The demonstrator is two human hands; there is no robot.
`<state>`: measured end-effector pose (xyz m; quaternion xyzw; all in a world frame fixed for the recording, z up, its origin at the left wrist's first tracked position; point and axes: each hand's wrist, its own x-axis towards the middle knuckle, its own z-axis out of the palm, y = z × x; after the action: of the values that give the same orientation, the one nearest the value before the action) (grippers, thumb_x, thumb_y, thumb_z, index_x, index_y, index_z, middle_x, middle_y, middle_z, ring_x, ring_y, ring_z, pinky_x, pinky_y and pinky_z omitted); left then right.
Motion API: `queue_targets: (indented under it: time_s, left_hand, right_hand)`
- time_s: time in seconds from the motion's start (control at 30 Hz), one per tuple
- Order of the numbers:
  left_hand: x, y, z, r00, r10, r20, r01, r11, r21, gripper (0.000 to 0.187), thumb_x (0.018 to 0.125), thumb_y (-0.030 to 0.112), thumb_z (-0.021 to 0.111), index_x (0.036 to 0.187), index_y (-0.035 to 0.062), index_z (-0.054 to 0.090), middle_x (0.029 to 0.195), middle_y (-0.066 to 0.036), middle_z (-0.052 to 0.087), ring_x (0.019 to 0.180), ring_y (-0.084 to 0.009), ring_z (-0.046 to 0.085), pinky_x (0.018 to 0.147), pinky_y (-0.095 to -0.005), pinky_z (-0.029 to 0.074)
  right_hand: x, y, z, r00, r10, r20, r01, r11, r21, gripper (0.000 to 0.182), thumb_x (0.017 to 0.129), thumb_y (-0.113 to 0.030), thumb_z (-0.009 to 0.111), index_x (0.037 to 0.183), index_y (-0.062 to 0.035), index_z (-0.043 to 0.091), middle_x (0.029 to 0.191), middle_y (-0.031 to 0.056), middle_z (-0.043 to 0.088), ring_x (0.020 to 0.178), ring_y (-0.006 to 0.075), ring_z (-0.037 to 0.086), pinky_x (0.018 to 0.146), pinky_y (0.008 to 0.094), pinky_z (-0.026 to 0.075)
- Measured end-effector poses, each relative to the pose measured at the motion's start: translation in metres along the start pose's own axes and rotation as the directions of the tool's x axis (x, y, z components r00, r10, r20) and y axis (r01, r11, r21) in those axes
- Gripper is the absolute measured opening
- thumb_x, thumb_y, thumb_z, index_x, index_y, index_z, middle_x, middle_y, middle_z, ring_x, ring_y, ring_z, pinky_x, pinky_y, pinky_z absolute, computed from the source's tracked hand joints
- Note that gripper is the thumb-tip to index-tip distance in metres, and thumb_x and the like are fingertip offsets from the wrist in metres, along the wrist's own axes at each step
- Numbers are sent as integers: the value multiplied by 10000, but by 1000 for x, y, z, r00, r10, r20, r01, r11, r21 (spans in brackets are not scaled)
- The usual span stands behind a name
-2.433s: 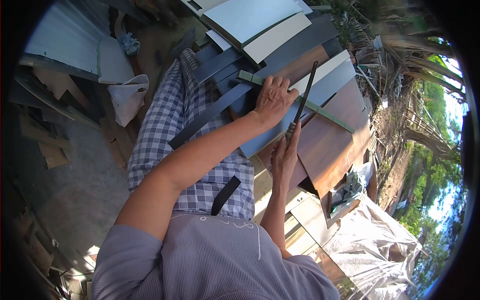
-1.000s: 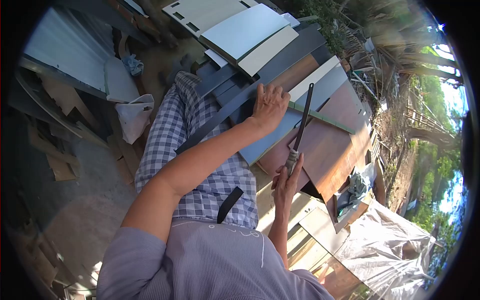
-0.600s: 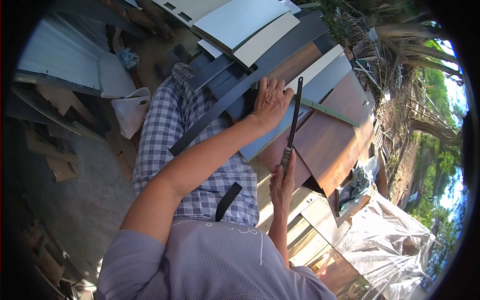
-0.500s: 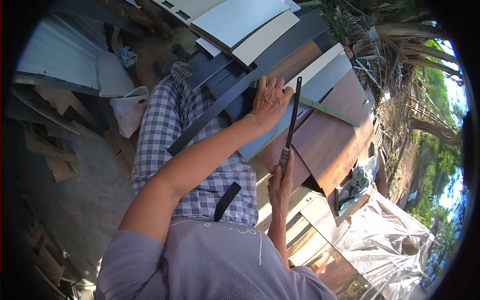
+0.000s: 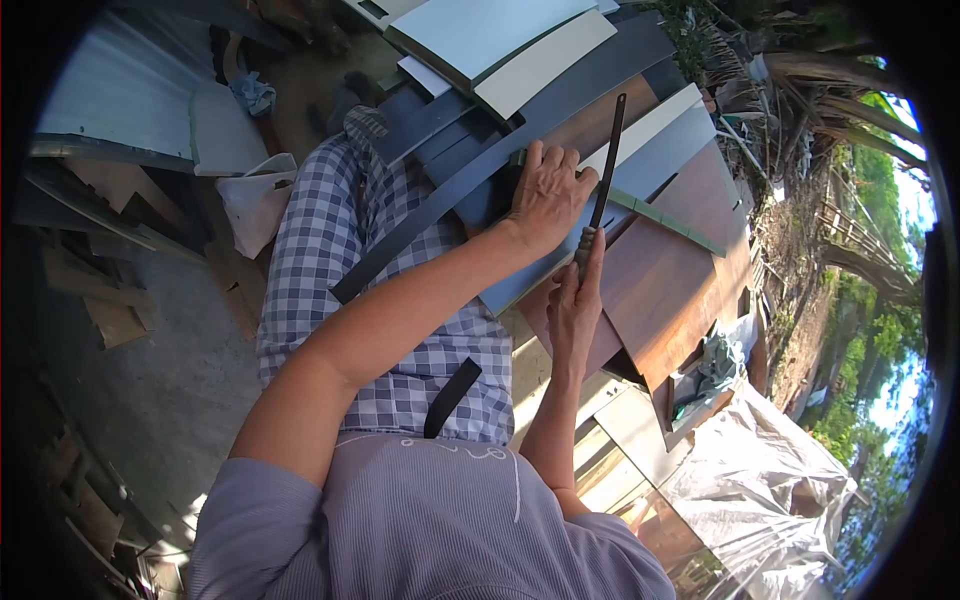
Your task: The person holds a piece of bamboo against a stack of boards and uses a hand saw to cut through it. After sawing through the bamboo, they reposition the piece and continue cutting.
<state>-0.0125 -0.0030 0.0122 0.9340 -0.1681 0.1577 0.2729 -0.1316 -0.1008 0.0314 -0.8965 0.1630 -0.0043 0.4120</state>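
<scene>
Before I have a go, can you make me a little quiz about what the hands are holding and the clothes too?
1. Which hand grips the handle of the long dark blade: a) left or b) right?
2. True or false: the left hand is holding the green strip.
3. Fill the gap: the trousers have a ____ pattern.

Key: 1. b, the right hand; 2. true; 3. checked.
</scene>
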Motion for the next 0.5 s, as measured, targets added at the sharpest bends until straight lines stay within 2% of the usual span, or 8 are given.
queue_targets:
  time_s: [0.1,0.33,0.5]
  left_hand:
    - [-1,1,1,999,3,-41,-3,1000,7,95,836,85,559,911,111,612,862,-78,546,901,-221,538,900,-426,338]
    - [1,2,1,1000,0,-18,0,1000,4,105,834,85,560,909,115,627,841,-69,543,885,-215,530,852,-402,343]
    - [1,0,1,1000,6,-16,-6,1000,13,113,839,82,554,913,120,630,845,-74,546,886,-218,533,872,-408,339]
  right_hand:
    - [-7,10,-1,1000,-30,3,30,999,-14,572,1003,-119,431,1518,-273,237,771,7,516,564,48,450,467,214,384]
    - [-92,23,-10,992,124,13,-123,991,-44,573,1003,-115,426,1520,-263,230,752,8,516,531,42,433,438,221,367]
    - [-56,14,-10,995,94,19,-94,995,-27,578,999,-118,442,1519,-262,234,741,5,510,516,35,416,427,215,350]
